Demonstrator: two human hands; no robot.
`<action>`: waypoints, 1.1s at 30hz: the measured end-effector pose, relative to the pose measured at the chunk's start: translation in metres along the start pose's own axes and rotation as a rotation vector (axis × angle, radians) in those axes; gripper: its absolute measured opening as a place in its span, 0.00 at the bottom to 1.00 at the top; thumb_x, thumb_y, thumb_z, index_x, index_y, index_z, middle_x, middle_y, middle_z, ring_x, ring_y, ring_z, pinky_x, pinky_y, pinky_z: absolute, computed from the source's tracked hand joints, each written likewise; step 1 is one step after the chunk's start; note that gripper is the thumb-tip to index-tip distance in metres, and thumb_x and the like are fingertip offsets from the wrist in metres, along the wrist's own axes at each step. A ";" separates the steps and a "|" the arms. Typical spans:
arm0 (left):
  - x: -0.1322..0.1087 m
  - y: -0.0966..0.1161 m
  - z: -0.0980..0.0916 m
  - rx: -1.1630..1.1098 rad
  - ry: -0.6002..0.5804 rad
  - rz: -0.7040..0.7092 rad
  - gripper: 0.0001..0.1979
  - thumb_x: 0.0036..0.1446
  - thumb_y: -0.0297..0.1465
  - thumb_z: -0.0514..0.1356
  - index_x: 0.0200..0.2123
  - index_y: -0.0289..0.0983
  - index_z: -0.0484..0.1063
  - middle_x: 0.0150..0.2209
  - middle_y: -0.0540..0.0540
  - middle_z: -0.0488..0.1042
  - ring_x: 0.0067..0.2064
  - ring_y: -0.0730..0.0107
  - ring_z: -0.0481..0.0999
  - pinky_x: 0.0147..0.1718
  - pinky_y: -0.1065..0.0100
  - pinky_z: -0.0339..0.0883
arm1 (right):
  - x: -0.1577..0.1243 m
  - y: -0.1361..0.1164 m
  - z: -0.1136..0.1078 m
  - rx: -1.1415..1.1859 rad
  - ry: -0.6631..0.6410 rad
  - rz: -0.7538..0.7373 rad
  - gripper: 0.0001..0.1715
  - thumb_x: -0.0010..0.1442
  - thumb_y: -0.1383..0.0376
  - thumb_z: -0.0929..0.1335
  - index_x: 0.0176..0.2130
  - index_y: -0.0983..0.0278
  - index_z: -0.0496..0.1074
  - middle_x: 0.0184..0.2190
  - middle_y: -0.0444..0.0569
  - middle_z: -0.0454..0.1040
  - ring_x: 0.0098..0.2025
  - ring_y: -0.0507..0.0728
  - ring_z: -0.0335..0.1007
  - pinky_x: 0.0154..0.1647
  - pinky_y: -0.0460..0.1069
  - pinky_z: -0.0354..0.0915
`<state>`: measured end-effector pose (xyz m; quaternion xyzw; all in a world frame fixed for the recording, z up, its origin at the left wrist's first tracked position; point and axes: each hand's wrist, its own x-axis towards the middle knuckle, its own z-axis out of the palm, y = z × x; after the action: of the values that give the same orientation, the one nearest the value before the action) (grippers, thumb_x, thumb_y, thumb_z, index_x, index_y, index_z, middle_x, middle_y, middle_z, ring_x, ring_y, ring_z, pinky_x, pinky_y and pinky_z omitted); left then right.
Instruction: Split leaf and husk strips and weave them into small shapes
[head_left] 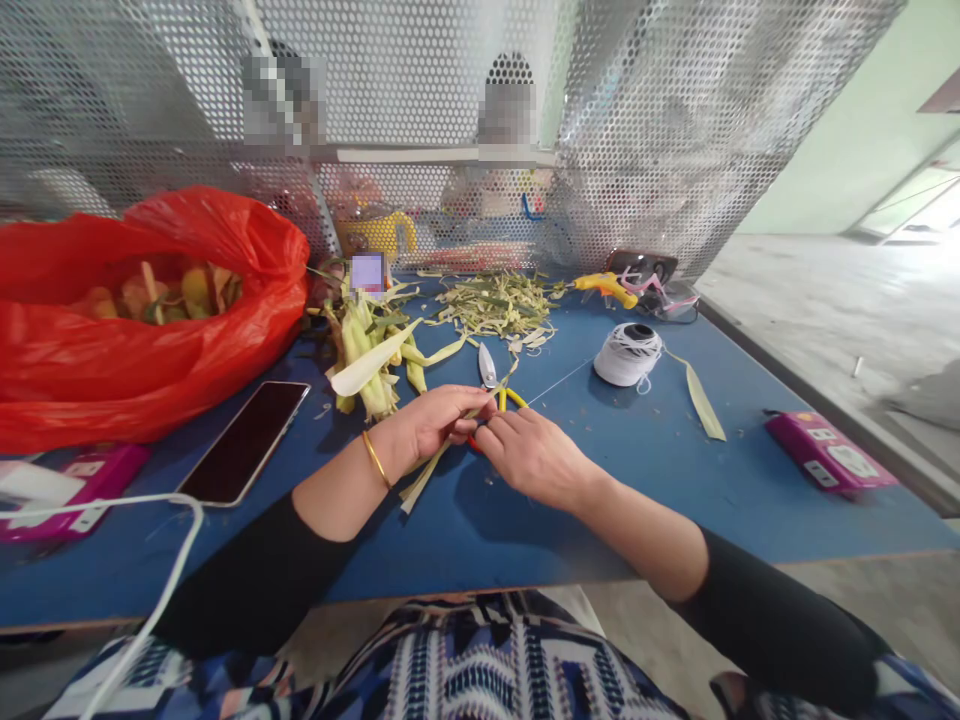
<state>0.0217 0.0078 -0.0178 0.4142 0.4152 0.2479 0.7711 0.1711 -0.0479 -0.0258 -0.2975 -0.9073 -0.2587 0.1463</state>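
Note:
Strips of corn husk (pixel 424 482) are pinched in my left hand (pixel 442 415), their ends sticking out below and above the fingers. My right hand (pixel 532 455) is closed right beside it, fingertips meeting the left ones. A white thread (pixel 562 380) runs from the spool (pixel 626 355) to my right hand; the exact grip is hidden behind the knuckles. Scissors (pixel 487 367) with yellow and red handles lie just beyond, partly covered by my hands. To the left is a pile of corn husks (pixel 367 350).
Shredded husk (pixel 502 305) is heaped at the back. A red plastic bag (pixel 262 240) and a phone (pixel 247 440) are on the left. A yellow glue gun (pixel 611 288), glasses (pixel 675 305), a loose husk piece (pixel 703 400) and a purple box (pixel 829 450) are right. A perforated metal screen (pixel 420 90) stands behind.

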 end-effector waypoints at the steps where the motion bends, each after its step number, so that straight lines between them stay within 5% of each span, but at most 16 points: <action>1: 0.000 0.001 0.001 -0.008 -0.017 -0.038 0.10 0.55 0.25 0.56 0.22 0.32 0.68 0.15 0.56 0.57 0.13 0.86 0.50 0.12 0.80 0.42 | 0.000 -0.002 0.000 -0.007 0.021 -0.040 0.17 0.68 0.71 0.55 0.32 0.65 0.67 0.25 0.48 0.71 0.28 0.55 0.64 0.32 0.51 0.55; 5: -0.002 0.004 0.005 -0.014 -0.032 -0.154 0.14 0.59 0.26 0.53 0.21 0.32 0.68 0.14 0.55 0.57 0.13 0.85 0.51 0.11 0.81 0.43 | 0.000 -0.009 -0.001 -0.020 0.085 -0.203 0.16 0.66 0.73 0.57 0.32 0.67 0.68 0.25 0.47 0.71 0.27 0.54 0.64 0.34 0.52 0.57; 8: -0.001 0.007 0.003 -0.057 0.030 -0.148 0.15 0.60 0.24 0.52 0.21 0.31 0.68 0.16 0.52 0.61 0.15 0.83 0.58 0.12 0.81 0.52 | -0.003 -0.011 0.000 0.074 0.089 -0.247 0.16 0.67 0.71 0.57 0.32 0.66 0.68 0.25 0.46 0.71 0.25 0.53 0.64 0.30 0.50 0.56; 10: 0.000 0.009 -0.001 -0.091 0.081 -0.113 0.15 0.60 0.22 0.52 0.22 0.31 0.68 0.17 0.51 0.63 0.16 0.82 0.60 0.15 0.80 0.59 | -0.003 -0.009 0.001 0.141 0.001 -0.069 0.16 0.68 0.67 0.57 0.33 0.65 0.68 0.25 0.47 0.71 0.25 0.53 0.65 0.28 0.49 0.56; 13: 0.001 0.013 -0.006 -0.111 0.124 -0.055 0.15 0.61 0.21 0.51 0.22 0.30 0.69 0.17 0.51 0.63 0.16 0.82 0.61 0.17 0.79 0.63 | 0.001 -0.002 0.000 0.175 -0.274 0.474 0.12 0.65 0.62 0.61 0.37 0.67 0.67 0.31 0.53 0.73 0.33 0.57 0.69 0.31 0.49 0.59; 15: 0.001 0.015 -0.008 -0.115 0.142 -0.027 0.15 0.61 0.21 0.51 0.22 0.31 0.69 0.17 0.52 0.63 0.16 0.82 0.61 0.18 0.79 0.64 | 0.004 0.002 -0.004 0.198 -0.427 0.706 0.13 0.62 0.61 0.64 0.42 0.69 0.66 0.37 0.57 0.73 0.37 0.60 0.71 0.33 0.50 0.61; 21: -0.003 0.018 -0.006 -0.123 0.153 0.006 0.16 0.60 0.19 0.51 0.21 0.31 0.68 0.16 0.52 0.62 0.16 0.83 0.60 0.18 0.80 0.65 | 0.021 0.003 -0.015 0.192 -0.621 0.786 0.20 0.58 0.58 0.63 0.45 0.70 0.65 0.39 0.62 0.75 0.40 0.65 0.74 0.36 0.53 0.65; 27: -0.005 0.018 -0.003 -0.110 0.159 0.045 0.17 0.61 0.20 0.50 0.21 0.31 0.68 0.15 0.53 0.61 0.15 0.83 0.60 0.17 0.80 0.64 | 0.043 0.005 -0.005 0.264 -0.658 0.823 0.21 0.55 0.67 0.63 0.48 0.73 0.66 0.42 0.65 0.75 0.42 0.65 0.75 0.35 0.51 0.65; 33: -0.007 0.018 -0.005 -0.104 0.182 0.074 0.15 0.61 0.21 0.52 0.22 0.31 0.68 0.16 0.53 0.61 0.15 0.83 0.59 0.17 0.78 0.64 | -0.012 0.026 -0.033 0.608 -0.649 0.978 0.39 0.48 0.68 0.68 0.60 0.67 0.60 0.36 0.53 0.77 0.34 0.59 0.73 0.31 0.48 0.62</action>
<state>0.0131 0.0150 -0.0013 0.3647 0.4544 0.3340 0.7410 0.2002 -0.0543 0.0065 -0.6835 -0.6982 0.2082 0.0436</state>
